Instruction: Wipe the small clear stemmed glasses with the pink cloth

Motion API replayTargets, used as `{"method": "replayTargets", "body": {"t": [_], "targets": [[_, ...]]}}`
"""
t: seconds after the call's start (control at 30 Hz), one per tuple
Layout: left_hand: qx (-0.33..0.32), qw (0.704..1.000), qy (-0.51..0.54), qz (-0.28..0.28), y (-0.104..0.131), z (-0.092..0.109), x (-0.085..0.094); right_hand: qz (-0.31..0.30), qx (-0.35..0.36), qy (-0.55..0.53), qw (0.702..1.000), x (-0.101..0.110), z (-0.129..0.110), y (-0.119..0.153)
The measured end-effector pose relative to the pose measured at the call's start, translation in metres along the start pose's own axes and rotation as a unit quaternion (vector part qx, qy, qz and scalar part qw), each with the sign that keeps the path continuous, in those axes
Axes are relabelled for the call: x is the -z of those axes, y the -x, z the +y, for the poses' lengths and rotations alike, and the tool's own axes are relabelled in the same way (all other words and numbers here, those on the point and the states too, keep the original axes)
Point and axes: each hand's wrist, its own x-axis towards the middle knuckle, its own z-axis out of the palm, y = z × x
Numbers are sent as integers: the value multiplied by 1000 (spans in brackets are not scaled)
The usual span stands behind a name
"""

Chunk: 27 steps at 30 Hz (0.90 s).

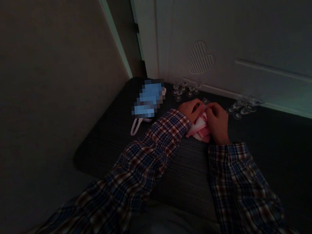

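A pink and white item (200, 128), soft-looking and folded, lies on the dark table under my hands. My left hand (191, 110) is closed at its upper left side, fingertips pinched near a small clear piece. Just to the right, my right hand (218, 120) has its fingers bent together at the item's top edge, close to the left fingertips. What exactly the fingertips hold is too small and dim to make out.
On the dark table (101, 148) a lit phone (150, 99) has a white cable loop (136, 126). Small clear plastic pieces (179, 89) stand behind my left hand, and more clear pieces (243, 106) lie to the right, along the white panel (247, 31).
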Motion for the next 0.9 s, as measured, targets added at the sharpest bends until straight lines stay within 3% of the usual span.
{"method": "replayTargets", "body": {"t": [0.9], "targets": [[14, 1000, -20, 1, -1, 0, -1, -19, 6, 2, 1000, -1, 2, -2]]}}
